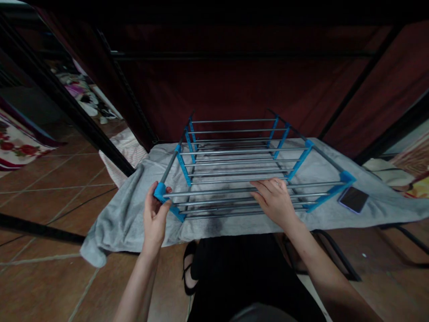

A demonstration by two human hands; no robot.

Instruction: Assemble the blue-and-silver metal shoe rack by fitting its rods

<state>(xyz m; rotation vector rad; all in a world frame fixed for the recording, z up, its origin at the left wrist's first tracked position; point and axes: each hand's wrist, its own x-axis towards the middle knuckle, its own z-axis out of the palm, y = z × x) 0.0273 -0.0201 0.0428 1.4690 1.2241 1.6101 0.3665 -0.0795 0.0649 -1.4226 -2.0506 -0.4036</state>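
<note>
A rack of grey metal rods [214, 191] with blue plastic connectors [301, 159] lies on a grey cloth [124, 223] in front of me. My left hand [157, 214] is closed around the blue corner connector [160, 190] at the rack's near left, with the thumb on its near side. My right hand [273, 199] rests on the near top rod, right of its middle, fingers bent over it and pressed together. Its thumb lies close under the rod.
A phone [353, 199] lies on the cloth beside the rack's near right corner. Black metal posts [110, 154] stand at the left, and a dark red curtain [234, 89] hangs behind. A striped cloth [125, 150] lies at the left.
</note>
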